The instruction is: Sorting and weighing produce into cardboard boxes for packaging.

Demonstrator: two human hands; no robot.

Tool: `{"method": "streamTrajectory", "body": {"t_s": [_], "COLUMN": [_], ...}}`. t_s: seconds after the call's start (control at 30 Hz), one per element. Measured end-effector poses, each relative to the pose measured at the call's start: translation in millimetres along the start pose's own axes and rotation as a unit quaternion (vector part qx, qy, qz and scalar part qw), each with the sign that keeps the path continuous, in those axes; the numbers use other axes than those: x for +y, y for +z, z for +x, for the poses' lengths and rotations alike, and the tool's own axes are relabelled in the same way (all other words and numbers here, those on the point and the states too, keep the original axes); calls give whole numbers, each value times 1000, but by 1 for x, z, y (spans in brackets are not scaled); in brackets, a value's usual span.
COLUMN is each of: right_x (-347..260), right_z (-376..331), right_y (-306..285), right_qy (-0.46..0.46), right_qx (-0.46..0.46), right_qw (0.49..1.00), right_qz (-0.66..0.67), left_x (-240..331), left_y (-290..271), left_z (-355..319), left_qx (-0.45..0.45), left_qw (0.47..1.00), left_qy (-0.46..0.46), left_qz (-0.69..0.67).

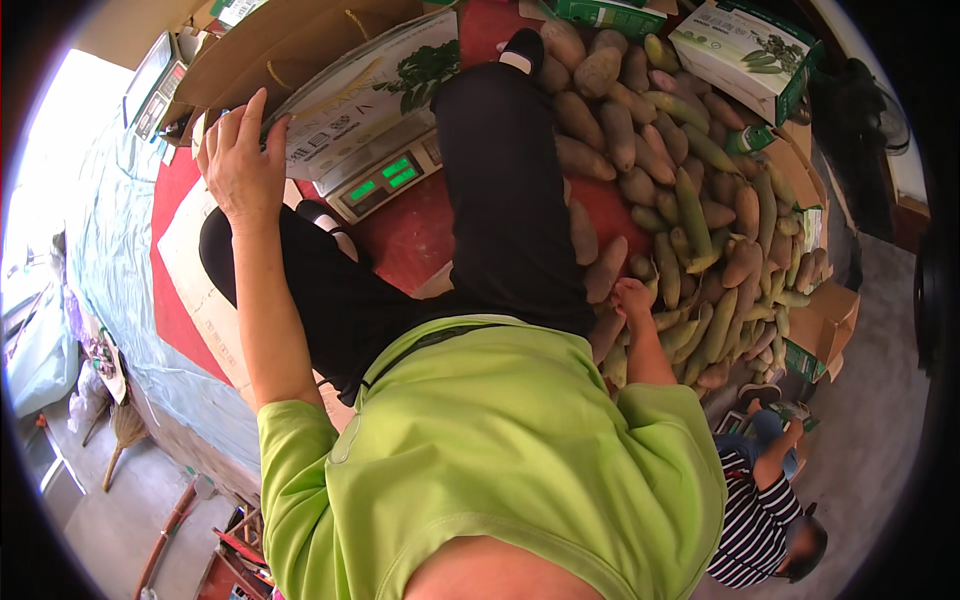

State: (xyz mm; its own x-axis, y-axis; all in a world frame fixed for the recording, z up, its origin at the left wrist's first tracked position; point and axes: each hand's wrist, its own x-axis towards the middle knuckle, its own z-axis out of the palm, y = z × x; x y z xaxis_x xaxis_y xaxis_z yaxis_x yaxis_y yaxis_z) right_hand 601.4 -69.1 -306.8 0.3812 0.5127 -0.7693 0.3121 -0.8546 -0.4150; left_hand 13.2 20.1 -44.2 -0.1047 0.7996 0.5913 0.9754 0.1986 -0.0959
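A white cardboard box [350,100] with printed green leaves stands with its top open on a scale [380,184] with lit green digits. My left hand [242,165] is at the box's left end, its fingers stretched and apart against the edge. On my right lies a big heap of long green and brownish root vegetables [690,215]. At the near left side of this heap is my right hand [632,298], fingers curled, beside a brownish root vegetable [605,268]. Whatever lies within those fingers, if anything, is hidden.
Another printed box [745,55] stands behind the heap, and an open brown carton [825,325] lies right of it. A second scale [158,88] is at the far left. A person in a striped shirt [755,510] sits at the lower right. A broom [125,430] lies left.
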Motion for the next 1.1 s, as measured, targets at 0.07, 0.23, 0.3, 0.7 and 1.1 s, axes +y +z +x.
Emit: {"method": "streamTrajectory", "body": {"t_s": [0.07,0.23,0.3,0.7,1.1], "right_x": [7,29,31,67,119], "right_z": [1,7,1,-15,-4], "right_y": [-1,-3,2,-51,-53], "right_qy": [-4,-2,5,62,262], "right_qx": [7,-10,-5,84,122], "right_qw": [1000,1000,1000,994,943], "right_qz": [22,-28,-27,30,163], "left_x": [2,-9,-13,-22,-31], "left_y": [2,12,14,22,20], "left_z": [2,-2,-4,-5,-5], "left_qx": [0,2,14,-4,5], "left_qw": [1000,999,999,1000,1000], "left_qy": [0,15,24,17,20], "left_qz": [0,-33,-28,-4,-19]}}
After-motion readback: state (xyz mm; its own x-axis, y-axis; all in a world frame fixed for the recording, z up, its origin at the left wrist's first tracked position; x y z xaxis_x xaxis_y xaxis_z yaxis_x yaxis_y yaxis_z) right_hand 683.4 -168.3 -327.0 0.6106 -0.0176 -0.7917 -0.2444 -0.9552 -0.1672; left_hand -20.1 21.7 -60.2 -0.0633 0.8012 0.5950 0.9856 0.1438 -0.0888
